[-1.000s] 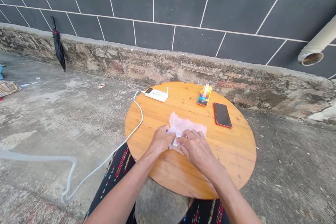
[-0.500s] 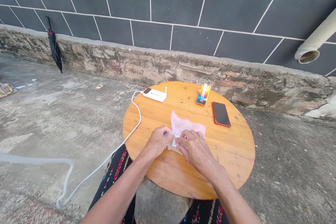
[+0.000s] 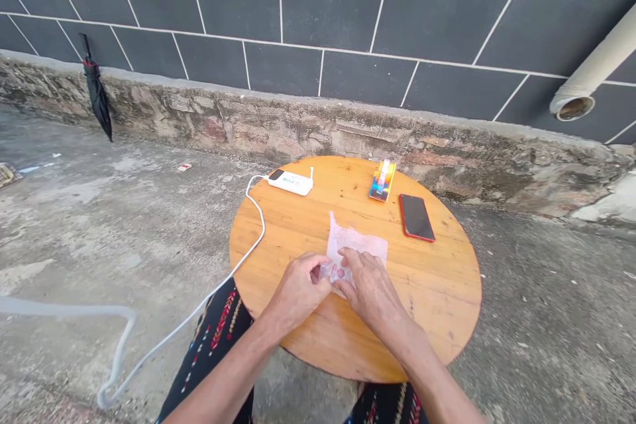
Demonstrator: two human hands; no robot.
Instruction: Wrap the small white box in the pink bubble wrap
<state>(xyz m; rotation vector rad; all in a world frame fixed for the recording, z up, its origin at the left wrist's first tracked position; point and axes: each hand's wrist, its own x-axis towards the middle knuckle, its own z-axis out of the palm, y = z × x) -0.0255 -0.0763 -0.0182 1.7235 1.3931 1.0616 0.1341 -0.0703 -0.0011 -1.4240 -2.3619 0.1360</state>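
Observation:
A thin pinkish sheet (image 3: 360,242), crumpled and partly see-through, lies on the round wooden table (image 3: 278,232) before me. Small reddish-pink pieces (image 3: 340,272) show on its near part, between my hands; I cannot tell what they are. My left hand (image 3: 304,281) is at the sheet's left edge, thumb and forefinger apart. Over the right part of the sheet rests my right hand (image 3: 368,283), its thumb and forefinger also parted around the pieces. The sheet's near right part is hidden under that hand.
Toward the back stand a white device (image 3: 291,182) with a white cable (image 3: 256,238) and a yellow-blue tape dispenser (image 3: 382,181). A red-edged phone (image 3: 417,217) lies at the right. An umbrella (image 3: 98,96) leans on the wall, with a pipe (image 3: 579,99) far right.
My fingers have parted from their pinch at the sheet's near left part. The reddish pieces on it now show more plainly. The whole view has shifted slightly.

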